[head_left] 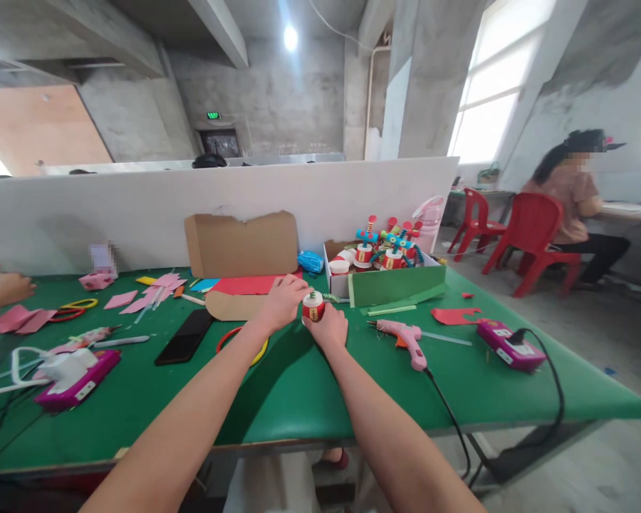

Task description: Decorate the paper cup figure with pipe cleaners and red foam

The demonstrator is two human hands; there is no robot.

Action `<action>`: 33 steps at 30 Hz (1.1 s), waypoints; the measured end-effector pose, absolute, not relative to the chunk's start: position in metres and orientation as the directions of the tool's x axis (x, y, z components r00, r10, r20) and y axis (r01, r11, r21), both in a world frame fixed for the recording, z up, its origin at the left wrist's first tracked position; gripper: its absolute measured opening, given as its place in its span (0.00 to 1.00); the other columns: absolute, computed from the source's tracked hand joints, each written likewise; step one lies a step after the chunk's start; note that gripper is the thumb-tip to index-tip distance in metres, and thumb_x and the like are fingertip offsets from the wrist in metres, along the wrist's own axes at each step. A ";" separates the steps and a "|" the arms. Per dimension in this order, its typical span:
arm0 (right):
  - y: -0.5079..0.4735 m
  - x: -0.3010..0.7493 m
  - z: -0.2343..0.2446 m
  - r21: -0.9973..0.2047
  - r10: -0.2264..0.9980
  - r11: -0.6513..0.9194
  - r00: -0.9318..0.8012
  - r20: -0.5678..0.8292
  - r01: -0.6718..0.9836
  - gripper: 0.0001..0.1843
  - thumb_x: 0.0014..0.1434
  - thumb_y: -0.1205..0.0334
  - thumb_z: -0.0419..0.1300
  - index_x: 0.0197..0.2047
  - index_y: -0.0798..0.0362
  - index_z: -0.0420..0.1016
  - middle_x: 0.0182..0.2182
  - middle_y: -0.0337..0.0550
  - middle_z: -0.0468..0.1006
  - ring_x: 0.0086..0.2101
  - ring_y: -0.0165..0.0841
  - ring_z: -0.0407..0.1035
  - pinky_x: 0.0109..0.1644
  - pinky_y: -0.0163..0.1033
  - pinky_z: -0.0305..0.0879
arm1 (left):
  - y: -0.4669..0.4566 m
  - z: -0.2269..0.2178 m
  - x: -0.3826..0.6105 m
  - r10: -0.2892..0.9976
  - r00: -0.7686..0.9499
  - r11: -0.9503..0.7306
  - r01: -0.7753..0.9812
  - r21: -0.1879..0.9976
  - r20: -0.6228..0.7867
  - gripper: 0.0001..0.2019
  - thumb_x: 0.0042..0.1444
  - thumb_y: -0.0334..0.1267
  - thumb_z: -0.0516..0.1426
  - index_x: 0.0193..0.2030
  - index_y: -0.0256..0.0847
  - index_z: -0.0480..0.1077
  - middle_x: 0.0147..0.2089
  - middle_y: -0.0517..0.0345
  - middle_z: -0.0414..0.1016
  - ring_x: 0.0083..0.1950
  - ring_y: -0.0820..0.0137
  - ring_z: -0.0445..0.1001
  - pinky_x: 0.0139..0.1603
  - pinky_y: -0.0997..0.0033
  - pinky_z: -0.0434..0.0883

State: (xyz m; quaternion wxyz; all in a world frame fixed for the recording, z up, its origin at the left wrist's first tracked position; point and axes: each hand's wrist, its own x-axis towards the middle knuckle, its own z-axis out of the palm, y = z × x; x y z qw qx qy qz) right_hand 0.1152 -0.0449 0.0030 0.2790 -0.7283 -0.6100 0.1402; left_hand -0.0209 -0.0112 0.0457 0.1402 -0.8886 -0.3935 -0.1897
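Observation:
A small red-and-white paper cup (313, 309) with a tan label stands at the middle of the green table. My right hand (330, 329) grips it from the near right side. My left hand (284, 303) is closed at the cup's upper left, fingers curled; what they pinch is hidden. A green coiled strip (331, 298) sticks out to the right of the cup. Beneath my left forearm lie scissors (261, 352) with red and yellow handles, partly covered. To the right rests a pink glue gun (404, 339) with a clear glue stick in its back.
Behind the cup, a box (398, 286) holds several finished cup figures. A phone (184, 338), cardboard (240, 246) and pink paper pieces (160, 288) lie leftward. Purple power strips (510, 346) sit at both sides. Another person's hand (11, 288) is at far left; someone sits at right.

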 end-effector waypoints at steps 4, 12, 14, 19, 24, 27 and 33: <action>-0.044 0.115 0.003 -0.581 0.963 -0.100 0.226 0.149 0.808 0.21 0.50 0.49 0.63 0.43 0.54 0.71 0.43 0.55 0.79 0.47 0.48 0.69 0.45 0.46 0.61 | -0.004 0.041 -0.021 0.678 0.576 -0.638 0.770 -0.024 0.456 0.21 0.56 0.26 0.47 0.51 0.45 0.72 0.53 0.51 0.74 0.53 0.61 0.65 0.51 0.57 0.63; -0.045 0.115 0.004 -0.575 0.966 -0.102 0.219 0.137 0.812 0.21 0.51 0.49 0.62 0.44 0.54 0.71 0.42 0.54 0.79 0.48 0.47 0.69 0.46 0.45 0.61 | -0.003 0.044 -0.018 0.698 0.576 -0.660 0.748 0.071 0.425 0.17 0.54 0.26 0.47 0.43 0.42 0.73 0.47 0.52 0.76 0.50 0.62 0.69 0.50 0.59 0.64; -0.045 0.115 0.004 -0.574 0.966 -0.102 0.219 0.138 0.813 0.21 0.51 0.49 0.62 0.44 0.54 0.71 0.43 0.54 0.79 0.48 0.47 0.69 0.46 0.45 0.61 | -0.004 0.044 -0.018 0.697 0.581 -0.664 0.744 0.072 0.422 0.17 0.54 0.25 0.47 0.42 0.42 0.73 0.47 0.51 0.76 0.49 0.62 0.69 0.50 0.59 0.64; -0.045 0.115 0.002 -0.566 0.964 -0.101 0.220 0.147 0.818 0.21 0.51 0.49 0.63 0.44 0.54 0.71 0.43 0.54 0.79 0.48 0.47 0.69 0.45 0.44 0.60 | -0.001 0.044 -0.018 0.680 0.600 -0.675 0.736 0.042 0.422 0.18 0.53 0.25 0.47 0.43 0.42 0.73 0.47 0.51 0.76 0.50 0.62 0.68 0.51 0.58 0.65; -0.044 0.115 0.001 -0.562 0.965 -0.099 0.217 0.147 0.821 0.21 0.51 0.49 0.63 0.44 0.54 0.71 0.43 0.54 0.79 0.47 0.47 0.69 0.45 0.45 0.60 | 0.000 0.044 -0.016 0.682 0.620 -0.676 0.737 0.011 0.388 0.17 0.54 0.25 0.47 0.43 0.41 0.72 0.46 0.50 0.76 0.50 0.61 0.68 0.49 0.59 0.66; -0.044 0.115 0.001 -0.561 0.965 -0.093 0.213 0.152 0.822 0.21 0.52 0.49 0.62 0.44 0.54 0.71 0.43 0.55 0.79 0.47 0.47 0.69 0.45 0.45 0.60 | 0.001 0.043 -0.015 0.686 0.627 -0.675 0.738 0.001 0.370 0.17 0.53 0.25 0.47 0.42 0.40 0.73 0.44 0.49 0.77 0.49 0.61 0.69 0.48 0.59 0.66; -0.044 0.115 0.000 -0.561 0.965 -0.094 0.214 0.151 0.822 0.21 0.53 0.49 0.62 0.45 0.55 0.71 0.44 0.55 0.79 0.48 0.48 0.68 0.46 0.45 0.60 | 0.007 0.040 -0.015 0.677 0.638 -0.689 0.725 0.011 0.367 0.17 0.52 0.25 0.48 0.40 0.41 0.76 0.42 0.50 0.78 0.46 0.62 0.71 0.49 0.59 0.67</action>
